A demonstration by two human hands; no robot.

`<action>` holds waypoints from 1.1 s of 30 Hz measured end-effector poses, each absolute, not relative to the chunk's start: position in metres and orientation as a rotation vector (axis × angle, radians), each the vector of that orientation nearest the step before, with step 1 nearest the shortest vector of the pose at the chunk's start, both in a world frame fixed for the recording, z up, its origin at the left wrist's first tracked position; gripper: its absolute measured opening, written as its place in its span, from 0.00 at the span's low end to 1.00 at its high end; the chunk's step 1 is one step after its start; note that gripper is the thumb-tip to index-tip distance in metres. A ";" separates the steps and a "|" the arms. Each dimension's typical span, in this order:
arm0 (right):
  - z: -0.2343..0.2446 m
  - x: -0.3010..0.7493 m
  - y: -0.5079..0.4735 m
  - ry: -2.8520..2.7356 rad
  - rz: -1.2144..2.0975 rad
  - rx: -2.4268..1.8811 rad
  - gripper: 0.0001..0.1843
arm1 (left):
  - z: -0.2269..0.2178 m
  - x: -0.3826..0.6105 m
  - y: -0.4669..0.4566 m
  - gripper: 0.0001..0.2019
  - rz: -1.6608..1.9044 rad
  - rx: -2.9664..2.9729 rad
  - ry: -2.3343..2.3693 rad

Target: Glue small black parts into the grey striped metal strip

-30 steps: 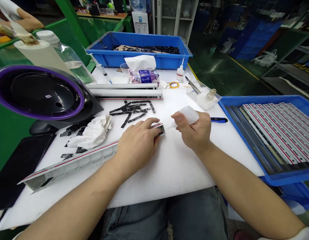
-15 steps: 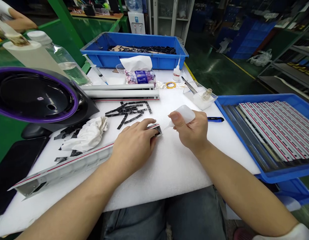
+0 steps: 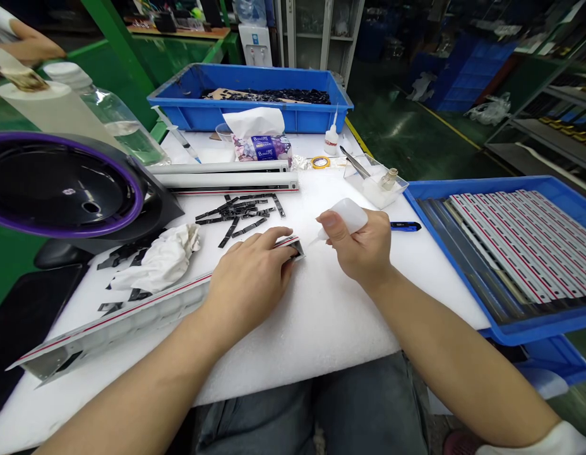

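My left hand point(image 3: 250, 284) is wrapped round the right end of a long pale channel-shaped profile point(image 3: 117, 317) with a red stripe. The profile lies slantwise on the white foam sheet point(image 3: 321, 335), its open side towards me. A white squeeze bottle point(image 3: 348, 215) with a thin nozzle is gripped in my right hand point(image 3: 366, 246). It is tilted so that the nozzle points down and left, close to the profile's right end. Whether the tip touches the profile I cannot tell. Small black strips point(image 3: 243, 212) lie in a loose pile beyond my left hand.
A crumpled white cloth point(image 3: 158, 259) and a black-and-purple device point(image 3: 68, 189) stand left. Behind are more profiles point(image 3: 227, 182), a tissue pack point(image 3: 262, 148) and a blue bin point(image 3: 250, 114). At right are a clear tray point(image 3: 378, 189), a blue-black pen-like tool point(image 3: 405, 226) and a blue crate point(image 3: 501, 332) of striped strips.
The view has shifted slightly, moving everything a little left in the picture. Both hands keep their grips, with the bottle's nozzle still near the profile's end.
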State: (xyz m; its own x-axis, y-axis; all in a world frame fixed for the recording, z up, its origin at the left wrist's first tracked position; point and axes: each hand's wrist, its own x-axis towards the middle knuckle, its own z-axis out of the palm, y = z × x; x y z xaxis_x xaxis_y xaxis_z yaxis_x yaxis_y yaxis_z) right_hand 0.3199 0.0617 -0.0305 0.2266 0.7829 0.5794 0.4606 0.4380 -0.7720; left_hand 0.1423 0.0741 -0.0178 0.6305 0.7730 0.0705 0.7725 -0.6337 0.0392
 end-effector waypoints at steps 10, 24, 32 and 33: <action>-0.022 0.379 0.092 -1.048 0.712 -1.008 0.21 | -0.026 0.140 0.069 0.15 0.171 2.917 1.358; -0.045 0.348 0.106 -1.652 0.341 -1.573 0.15 | -0.027 0.137 0.061 0.14 0.219 2.939 1.320; -0.037 0.369 0.103 -1.588 0.087 -1.422 0.19 | -0.026 0.139 0.060 0.16 0.248 2.921 1.315; -0.033 0.381 0.102 -1.460 -0.052 -1.424 0.15 | -0.026 0.139 0.059 0.16 0.256 2.912 1.317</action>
State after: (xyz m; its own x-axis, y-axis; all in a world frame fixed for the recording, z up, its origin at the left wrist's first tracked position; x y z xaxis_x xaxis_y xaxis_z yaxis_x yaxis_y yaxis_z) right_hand 0.3809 0.1023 -0.0331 0.2554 0.7023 0.6645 0.7482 0.2918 -0.5959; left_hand 0.1385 0.0594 -0.0257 0.6501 0.7402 0.1717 0.7506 -0.6607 0.0065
